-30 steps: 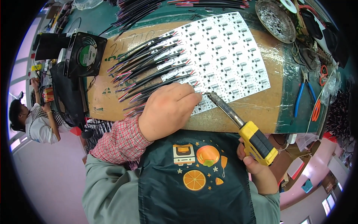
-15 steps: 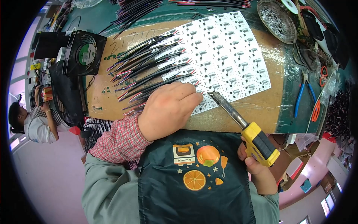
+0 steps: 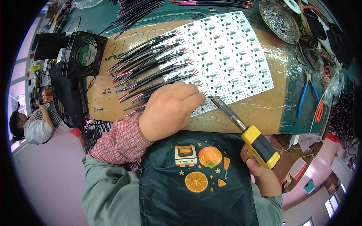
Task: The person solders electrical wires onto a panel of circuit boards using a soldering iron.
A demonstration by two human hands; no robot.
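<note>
At centre frame, the left hand [image 3: 169, 109] is being pressed, fingers curled, onto the lower left edge of the white circuit panel [image 3: 226, 56], beside the black wires [image 3: 151, 71]. A yellow-handled soldering iron [image 3: 245, 130] is being gripped by the right hand [image 3: 260, 165] at lower right, its tip just beside the left fingertips.

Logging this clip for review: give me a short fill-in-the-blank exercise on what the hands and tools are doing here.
1. The right hand grips a soldering iron by its yellow and ____ handle.
2. The iron's tip meets the near edge of the white ____ board panel.
3. The left hand rests on the black ____ fanned over the panel.
4. Blue-handled pliers lie to the panel's ____.

Missing words: black; circuit; wires; right
</note>
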